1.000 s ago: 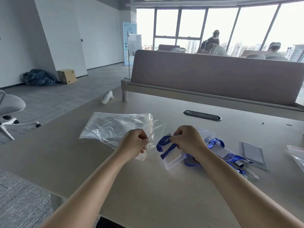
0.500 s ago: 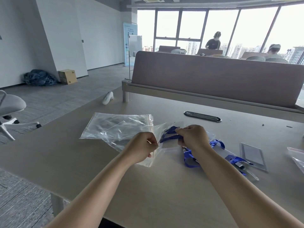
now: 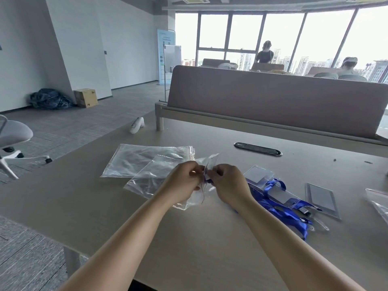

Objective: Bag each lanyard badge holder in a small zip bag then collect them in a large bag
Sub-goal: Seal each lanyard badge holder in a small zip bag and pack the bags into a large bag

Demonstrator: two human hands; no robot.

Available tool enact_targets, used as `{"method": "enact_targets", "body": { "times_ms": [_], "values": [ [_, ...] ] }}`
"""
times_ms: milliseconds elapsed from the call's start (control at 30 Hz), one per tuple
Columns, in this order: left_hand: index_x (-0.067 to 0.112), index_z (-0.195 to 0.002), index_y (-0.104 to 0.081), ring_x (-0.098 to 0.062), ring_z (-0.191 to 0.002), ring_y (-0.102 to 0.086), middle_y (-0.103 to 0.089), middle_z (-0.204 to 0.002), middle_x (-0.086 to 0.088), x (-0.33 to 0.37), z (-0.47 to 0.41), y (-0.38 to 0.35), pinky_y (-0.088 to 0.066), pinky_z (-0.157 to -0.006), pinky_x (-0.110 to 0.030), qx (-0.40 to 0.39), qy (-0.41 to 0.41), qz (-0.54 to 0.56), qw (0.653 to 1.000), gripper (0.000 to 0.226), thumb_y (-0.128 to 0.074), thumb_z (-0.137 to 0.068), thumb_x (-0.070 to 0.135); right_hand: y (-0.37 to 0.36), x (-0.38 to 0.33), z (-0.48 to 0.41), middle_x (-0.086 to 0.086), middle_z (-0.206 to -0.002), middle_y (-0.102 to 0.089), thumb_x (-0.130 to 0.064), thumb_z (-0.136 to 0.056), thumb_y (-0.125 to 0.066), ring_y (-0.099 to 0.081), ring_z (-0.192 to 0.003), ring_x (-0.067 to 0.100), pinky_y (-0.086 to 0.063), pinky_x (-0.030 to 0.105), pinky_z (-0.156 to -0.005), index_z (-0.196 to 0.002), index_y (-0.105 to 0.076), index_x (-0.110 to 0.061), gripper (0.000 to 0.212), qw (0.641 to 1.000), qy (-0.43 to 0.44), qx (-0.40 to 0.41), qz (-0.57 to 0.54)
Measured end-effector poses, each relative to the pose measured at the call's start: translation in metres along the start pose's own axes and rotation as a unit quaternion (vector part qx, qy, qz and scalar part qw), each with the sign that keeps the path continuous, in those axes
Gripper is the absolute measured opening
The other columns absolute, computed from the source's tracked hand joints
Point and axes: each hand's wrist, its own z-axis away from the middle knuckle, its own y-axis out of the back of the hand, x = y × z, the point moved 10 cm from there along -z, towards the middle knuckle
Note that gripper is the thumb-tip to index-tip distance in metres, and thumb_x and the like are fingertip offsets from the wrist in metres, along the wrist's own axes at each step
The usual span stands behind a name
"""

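Versus one second ago, the lanyard badge holder (image 3: 207,180) is off the bench (image 3: 189,238) and entering the small zip bag (image 3: 194,202); left hand (image 3: 184,182) pinches the bag mouth, right hand (image 3: 229,184) pinches the holder; insertion judged nearly complete.

Above the desk (image 3: 199,238), fingers of the left hand (image 3: 182,183) and right hand (image 3: 230,186) hid most of the badge holder (image 3: 207,177); at the desk's right end, a zip bag (image 3: 379,203) was cropped.

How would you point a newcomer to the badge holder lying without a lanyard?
Start at the desk, then find the pile of blue lanyards on its right half. Just right of that pile lies a flat grey-faced badge holder, alone and strap-free.
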Motion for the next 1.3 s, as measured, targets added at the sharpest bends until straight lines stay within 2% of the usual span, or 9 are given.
{"method": "enact_targets", "body": {
  "times_ms": [333, 467, 600, 700, 833, 967, 1100, 1200, 1300],
  "values": [
    [0.023, -0.075, -0.066, -0.023, -0.079, -0.073, -0.074, -0.084, -0.001, 0.005, 0.001, 0.022, -0.058, -0.083, -0.052, 0.031, -0.009, 0.01, 0.999, 0.01, -0.057, -0.075, 0.026, 0.007, -0.018, 0.001, -0.005, -0.11, -0.055, -0.054, -0.083, -0.068, -0.053, -0.101, 0.015, -0.041, 0.027, -0.078, -0.104, -0.066, -0.02, 0.04, 0.974, 0.114, 0.004, 0.198],
    [0.016, -0.081, -0.063, -0.026, -0.084, -0.073, -0.077, -0.099, -0.004, 0.004, 0.001, 0.024, -0.058, -0.083, -0.047, 0.014, -0.008, 0.038, 0.999, 0.01, -0.056, -0.087, 0.011, 0.03, -0.026, 0.004, -0.003, -0.131, -0.044, -0.047, -0.086, -0.068, -0.054, -0.111, 0.018, -0.047, 0.029, -0.083, -0.122, -0.053, -0.024, 0.046, 0.959, 0.149, 0.092, 0.223],
    [0.023, -0.074, -0.062, -0.026, -0.081, -0.072, -0.076, -0.095, -0.004, 0.003, 0.0, 0.024, -0.056, -0.072, -0.044, -0.012, -0.016, 0.016, 1.0, 0.01, -0.055, -0.08, 0.021, 0.023, -0.016, -0.005, -0.006, -0.147, -0.039, -0.034, -0.091, -0.064, -0.059, -0.113, 0.021, -0.049, 0.032, -0.088, -0.142, -0.039, -0.031, 0.057, 0.969, 0.117, 0.032, 0.215],
    [0.018, -0.074, -0.059, -0.02, -0.059, -0.057, -0.07, -0.075, -0.005, 0.003, 0.0, 0.023, -0.043, -0.063, -0.034, -0.024, -0.021, -0.016, 0.999, 0.013, -0.058, -0.086, 0.012, 0.019, -0.009, -0.009, -0.008, -0.127, -0.062, -0.019, -0.093, -0.058, -0.062, -0.101, 0.017, -0.05, 0.028, -0.083, -0.124, -0.06, -0.029, 0.032, 0.983, 0.098, 0.025, 0.154],
    [0.02, -0.075, -0.058, -0.021, -0.07, -0.064, -0.076, -0.095, -0.007, 0.005, 0.006, 0.027, -0.044, -0.064, -0.031, -0.029, -0.026, -0.06, 0.997, 0.013, -0.06, -0.088, 0.018, 0.021, -0.004, -0.006, -0.003, -0.095, -0.07, -0.011, -0.09, -0.05, -0.062, -0.08, 0.018, -0.054, 0.032, -0.07, -0.094, -0.068, -0.023, 0.022, 0.988, 0.062, 0.047, 0.135],
    [0.024, -0.075, -0.057, -0.014, -0.068, -0.063, -0.068, -0.078, 0.008, 0.014, 0.02, 0.039, -0.042, -0.06, -0.028, 0.018, -0.042, -0.151, 0.987, 0.019, -0.063, -0.091, 0.032, 0.025, -0.011, 0.002, -0.001, -0.094, -0.071, -0.012, -0.088, -0.048, -0.062, -0.082, 0.022, -0.055, 0.034, -0.073, -0.096, -0.07, -0.022, 0.026, 0.982, 0.061, 0.062, 0.165],
    [0.018, -0.085, -0.06, -0.009, -0.064, -0.051, -0.06, -0.073, 0.013, 0.013, 0.042, 0.034, -0.038, -0.057, -0.026, -0.017, -0.021, -0.202, 0.979, 0.038, -0.072, -0.078, 0.053, 0.024, -0.018, 0.01, 0.003, -0.094, -0.071, -0.011, -0.088, -0.046, -0.061, -0.081, 0.024, -0.051, 0.029, -0.069, -0.099, -0.07, -0.021, 0.029, 0.978, 0.052, 0.074, 0.19],
    [0.016, -0.088, -0.061, -0.011, -0.065, -0.055, -0.064, -0.077, 0.014, 0.001, 0.053, 0.031, -0.039, -0.054, -0.023, -0.037, 0.005, -0.243, 0.969, 0.024, -0.069, -0.082, 0.037, 0.024, -0.02, 0.015, 0.003, -0.093, -0.07, -0.01, -0.089, -0.045, -0.061, -0.081, 0.023, -0.051, 0.028, -0.068, -0.098, -0.07, -0.02, 0.028, 0.978, 0.036, 0.077, 0.19],
    [0.022, -0.077, -0.062, -0.018, -0.077, -0.064, -0.067, -0.084, 0.004, -0.003, 0.054, 0.049, -0.042, -0.057, -0.024, 0.021, 0.007, -0.277, 0.961, 0.009, -0.061, -0.086, 0.02, 0.028, -0.023, 0.019, 0.004, -0.093, -0.069, -0.009, -0.086, -0.045, -0.061, -0.082, 0.026, -0.052, 0.029, -0.07, -0.096, -0.069, -0.02, 0.028, 0.976, 0.029, 0.072, 0.202]
  ]
}}
